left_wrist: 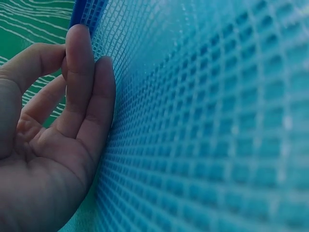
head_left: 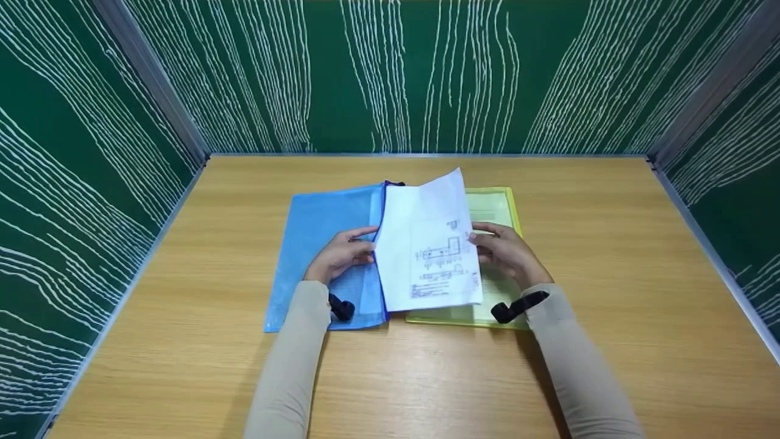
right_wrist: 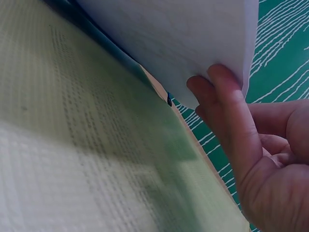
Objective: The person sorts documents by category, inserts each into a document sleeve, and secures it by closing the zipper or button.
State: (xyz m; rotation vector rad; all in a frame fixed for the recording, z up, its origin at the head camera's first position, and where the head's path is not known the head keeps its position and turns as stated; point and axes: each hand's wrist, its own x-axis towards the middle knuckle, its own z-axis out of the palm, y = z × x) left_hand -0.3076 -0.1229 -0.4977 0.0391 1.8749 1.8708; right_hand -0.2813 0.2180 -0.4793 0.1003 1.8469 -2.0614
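While the right hand (head_left: 506, 253) pinches the right edge of the printed white paper (head_left: 414, 244) between thumb and fingers, the left hand (head_left: 342, 253) holds the dark-edged side of the blue mesh folder (head_left: 320, 244), its fingers close together. The paper stands between the hands, its long axis running away from the person, its left edge right at the folder's side and its right part over the yellow mesh folder (head_left: 492, 210) on the tabletop (head_left: 426, 378). How much paper, if any, sits inside the blue folder is hidden; the left thumb's contact is hard to make out, and the print is too small to read.
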